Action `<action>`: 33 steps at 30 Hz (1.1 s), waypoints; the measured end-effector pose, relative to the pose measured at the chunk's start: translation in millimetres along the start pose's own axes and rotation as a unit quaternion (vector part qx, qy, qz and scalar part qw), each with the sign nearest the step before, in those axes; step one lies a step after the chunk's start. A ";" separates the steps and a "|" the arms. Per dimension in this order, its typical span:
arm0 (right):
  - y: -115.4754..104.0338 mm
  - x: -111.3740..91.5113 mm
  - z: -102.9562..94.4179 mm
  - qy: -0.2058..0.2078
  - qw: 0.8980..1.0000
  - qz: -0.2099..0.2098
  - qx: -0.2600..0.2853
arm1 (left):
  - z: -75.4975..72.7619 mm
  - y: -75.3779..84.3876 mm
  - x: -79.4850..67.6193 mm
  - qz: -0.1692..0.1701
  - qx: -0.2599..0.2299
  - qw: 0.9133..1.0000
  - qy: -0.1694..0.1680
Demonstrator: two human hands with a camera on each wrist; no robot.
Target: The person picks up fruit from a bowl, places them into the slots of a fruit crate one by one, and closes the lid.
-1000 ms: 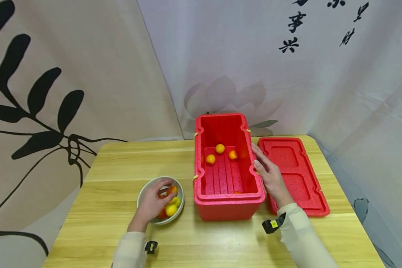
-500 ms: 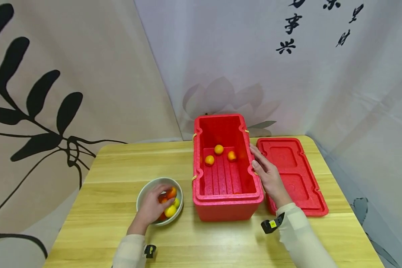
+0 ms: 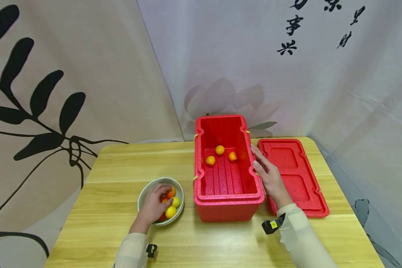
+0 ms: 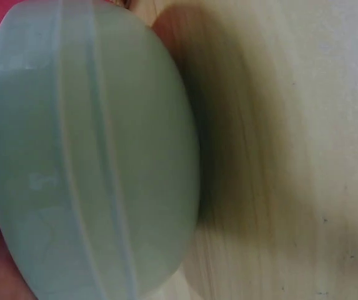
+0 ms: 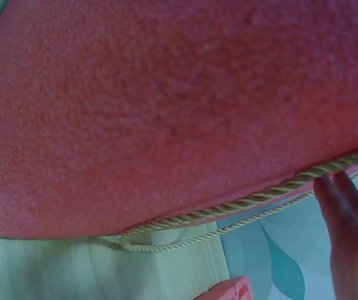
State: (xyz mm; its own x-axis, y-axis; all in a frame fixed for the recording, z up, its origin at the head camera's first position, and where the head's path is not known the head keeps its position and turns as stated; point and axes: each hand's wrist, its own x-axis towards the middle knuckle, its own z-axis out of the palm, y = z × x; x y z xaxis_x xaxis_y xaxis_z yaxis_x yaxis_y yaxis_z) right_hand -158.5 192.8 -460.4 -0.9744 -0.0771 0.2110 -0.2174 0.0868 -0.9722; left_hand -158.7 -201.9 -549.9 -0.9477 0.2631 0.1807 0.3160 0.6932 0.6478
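In the head view my left hand [image 3: 153, 205] reaches into a pale green bowl [image 3: 146, 186], its fingers bent over the small fruits inside. An orange-red fruit [image 3: 170, 192] shows at its fingertips, and a yellow fruit [image 3: 171, 212] lies nearer the bowl's front. The palm hides other fruits, and I cannot tell whether the hand grips one. My right hand [image 3: 271, 178] rests extended against the right side of a red foam box [image 3: 229, 212]. In the right wrist view, its fingertips touch the box's side beside a twisted gold cord [image 5: 247, 201].
Inside the box several orange fruits, one of them an orange fruit [image 3: 220, 150], lie on the ribbed floor. A red lid [image 3: 296, 178] lies right of the box on the wooden table [image 3: 120, 178]. Printed curtains [image 3: 221, 56] hang behind.
My left hand has sunk slightly deeper into the bowl, its thumb shifting back toward the palm and uncovering more of the yellow-green fruit. The right hand stays on the box.
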 end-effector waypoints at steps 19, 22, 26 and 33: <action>0.9 -0.3 -0.5 0.000 1.000 -0.012 -0.005 | 5.2 5.9 3.8 -0.050 0.057 0.997 -0.018; 0.7 0.0 -0.4 0.001 1.000 -0.015 -0.004 | 5.7 5.3 2.7 -0.045 0.054 0.997 -0.006; 1.0 0.3 -0.6 0.000 1.000 -0.014 -0.002 | 6.2 5.7 1.6 -0.031 0.045 0.998 0.015; 1.0 0.1 -0.1 -0.001 1.000 -0.011 0.000 | 7.6 5.7 1.3 -0.032 0.047 0.998 0.023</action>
State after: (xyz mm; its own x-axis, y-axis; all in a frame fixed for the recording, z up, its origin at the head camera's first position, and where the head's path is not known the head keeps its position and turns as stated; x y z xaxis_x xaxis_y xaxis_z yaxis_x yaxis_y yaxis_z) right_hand -158.8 192.9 -461.3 -0.9691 -0.0810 0.2328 -0.2395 0.0847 -0.9672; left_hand -157.8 -192.5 -551.6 -0.9664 0.1872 0.1760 0.2557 0.7679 0.5873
